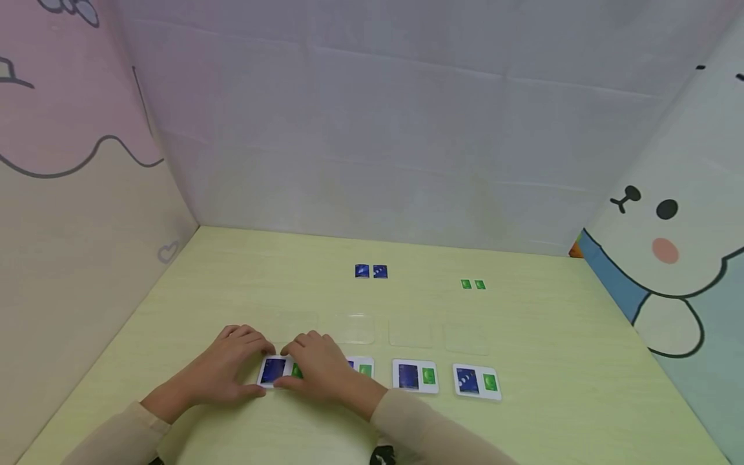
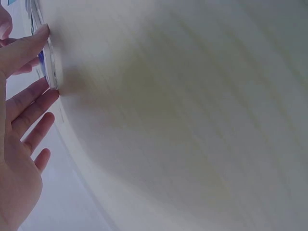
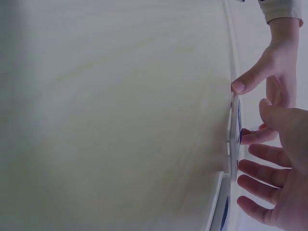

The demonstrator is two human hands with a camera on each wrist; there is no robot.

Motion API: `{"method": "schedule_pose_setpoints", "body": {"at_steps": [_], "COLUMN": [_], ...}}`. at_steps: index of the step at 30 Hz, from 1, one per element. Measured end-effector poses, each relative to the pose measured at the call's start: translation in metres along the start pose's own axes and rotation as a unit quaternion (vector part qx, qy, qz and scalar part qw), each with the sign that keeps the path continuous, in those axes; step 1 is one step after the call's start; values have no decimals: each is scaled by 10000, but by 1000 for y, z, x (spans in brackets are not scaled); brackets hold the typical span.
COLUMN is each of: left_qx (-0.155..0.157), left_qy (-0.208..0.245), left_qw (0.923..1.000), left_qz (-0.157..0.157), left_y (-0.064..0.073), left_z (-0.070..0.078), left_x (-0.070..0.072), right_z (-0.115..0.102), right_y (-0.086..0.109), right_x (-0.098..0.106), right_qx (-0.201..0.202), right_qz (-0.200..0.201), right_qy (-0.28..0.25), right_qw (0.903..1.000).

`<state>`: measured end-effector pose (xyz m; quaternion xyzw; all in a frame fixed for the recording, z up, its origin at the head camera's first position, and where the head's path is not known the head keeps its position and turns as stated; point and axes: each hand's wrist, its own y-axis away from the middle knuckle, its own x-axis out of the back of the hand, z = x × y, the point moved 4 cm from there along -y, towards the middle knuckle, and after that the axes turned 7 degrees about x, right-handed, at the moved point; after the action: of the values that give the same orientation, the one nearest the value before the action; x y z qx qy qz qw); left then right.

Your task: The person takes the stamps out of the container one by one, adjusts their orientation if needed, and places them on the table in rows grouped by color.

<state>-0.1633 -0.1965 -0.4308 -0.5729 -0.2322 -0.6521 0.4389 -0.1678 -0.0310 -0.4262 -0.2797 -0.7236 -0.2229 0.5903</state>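
A white-bordered card [image 1: 273, 371] with a dark blue picture and a small green one lies at the left end of a row near the front. My left hand [image 1: 229, 365] holds its left end, thumb at the near edge and fingertips at the far edge. In the left wrist view, the left thumb [image 2: 36, 41] and fingers [image 2: 33, 106] bracket the card's rim. Over the card's right part is my right hand [image 1: 320, 368], its fingers loosely extended [image 3: 260, 168] and its thumb apart from the card in the right wrist view. This hand partly hides the green picture.
To the right in the row are a partly covered card [image 1: 365, 367], a middle card [image 1: 415, 376] and a right-end card [image 1: 477, 382]. Several faint clear plastic rectangles [image 1: 356, 329] lie behind. Farther back are two blue squares [image 1: 371, 271] and two green pieces [image 1: 473, 284]. Printed walls flank the table.
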Motion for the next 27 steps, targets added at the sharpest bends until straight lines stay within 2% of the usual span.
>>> {"method": "schedule_pose_setpoints", "body": {"at_steps": [12, 17, 22, 27], "left_qx": [-133, -67, -89, -13], "left_qy": [57, 62, 53, 87], "left_qw": [9999, 10000, 9999, 10000], "left_qz": [41, 3, 94, -32], "left_y": [1, 0, 0, 0], "left_z": [1, 0, 0, 0], "left_x": [1, 0, 0, 3], "right_z": [-2, -3, -3, -4], "right_y": [-4, -5, -7, -8], "right_x": [-4, -5, -4, -5], "right_qx": [-118, -124, -117, -107], "right_qz": [-61, -68, -75, -76], "right_qy": [96, 111, 149, 196], "right_qw": [9999, 9998, 9998, 9997]}}
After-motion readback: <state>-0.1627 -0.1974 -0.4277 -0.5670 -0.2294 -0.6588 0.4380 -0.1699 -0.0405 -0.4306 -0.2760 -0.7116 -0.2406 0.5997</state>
